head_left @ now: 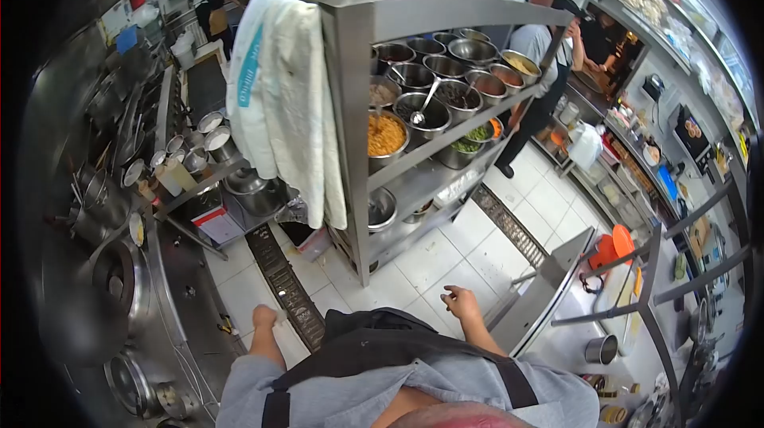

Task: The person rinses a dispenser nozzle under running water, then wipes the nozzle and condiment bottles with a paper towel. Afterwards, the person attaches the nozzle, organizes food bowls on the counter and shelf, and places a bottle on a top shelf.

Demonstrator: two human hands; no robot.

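Observation:
My left hand [265, 317] hangs low at my left side, above the white floor tiles and beside a floor drain grate [285, 285]. It looks rounded and closed, with nothing visible in it. My right hand [461, 301] is held out over the tiles at my right. Its fingers are loosely curled and apart, and they hold nothing. I wear a black apron [374, 332] over a grey shirt. Nearest ahead stands a steel shelf rack [346, 109], with a white towel [278, 101] draped over its left corner. Neither hand touches it.
Metal bowls of food, one with orange shreds [384, 137], fill the rack. A wok station [119, 277] lies left. At right are a steel counter [557, 356], an orange container [611, 246] and a small metal pot [601, 349]. Co-workers [545, 70] stand beyond the rack.

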